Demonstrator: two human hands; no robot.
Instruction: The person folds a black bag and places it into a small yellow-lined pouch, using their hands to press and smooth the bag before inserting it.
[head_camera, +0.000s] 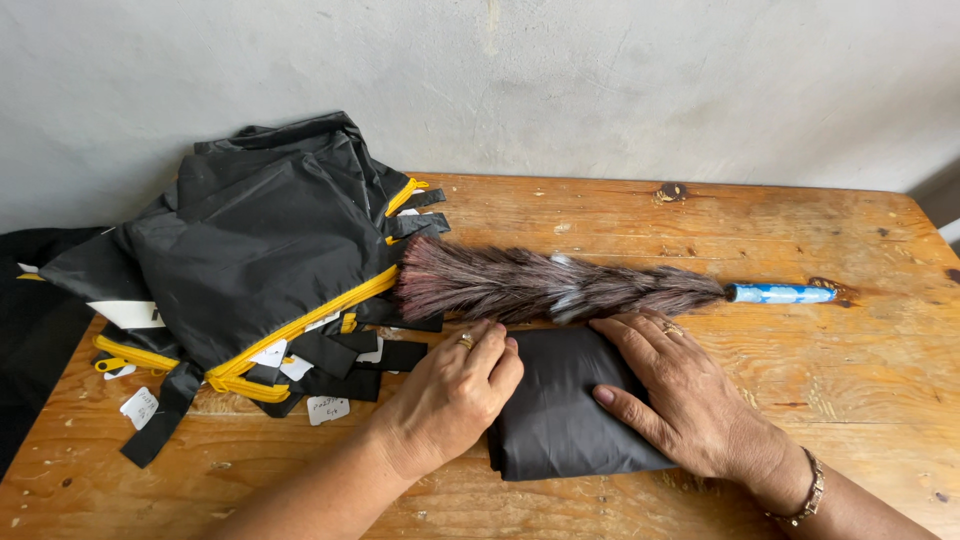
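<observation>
Folded black fabric piece (560, 400), one item, on wooden table.
Smooth, slightly glossy black cloth folded into a compact rectangular bundle, lying flat near the table's front edge, just in front of the feather duster. Both hands press on it: the left at its left edge, the right flat across its right half. Lower corner creased.

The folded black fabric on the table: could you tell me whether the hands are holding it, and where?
Both rest on the folded black fabric: left hand curled over its left edge, right hand flat on its right side. Nothing is lifted.
</observation>
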